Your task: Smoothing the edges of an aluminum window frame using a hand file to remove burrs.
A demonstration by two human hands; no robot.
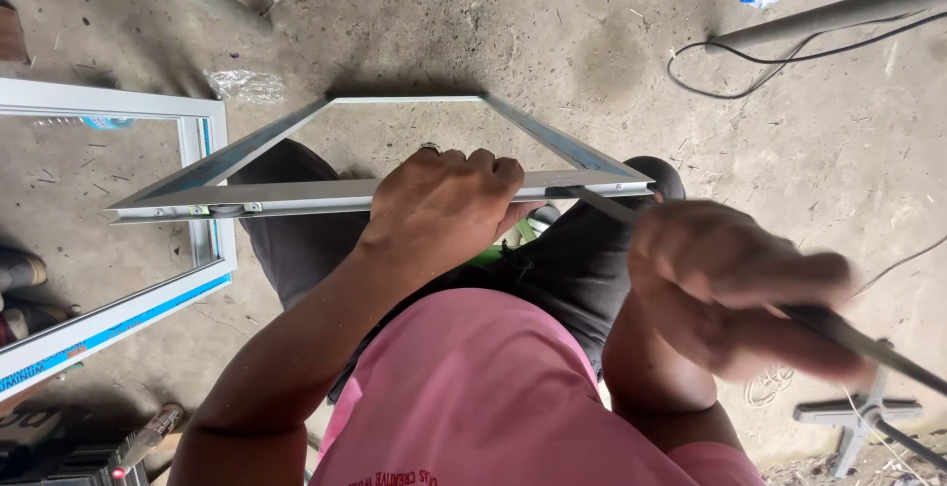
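A rectangular aluminium frame (296,195) stands upright in front of me, its near top rail running left to right at mid-height. My left hand (444,205) is closed over that top rail near its middle, steadying it. My right hand (740,289), blurred by motion, grips a long dark rubber gasket strip (602,208); the strip runs from the frame's right corner back through the fist and off the lower right edge. My pink shirt and dark trousers fill the lower middle.
A larger white frame (202,249) with blue film lies on the concrete floor at left. A black cable (730,62), a grey pipe (838,12) and litter lie at the far right. A small metal stand (858,417) sits at lower right, a sealant tube (148,437) at lower left.
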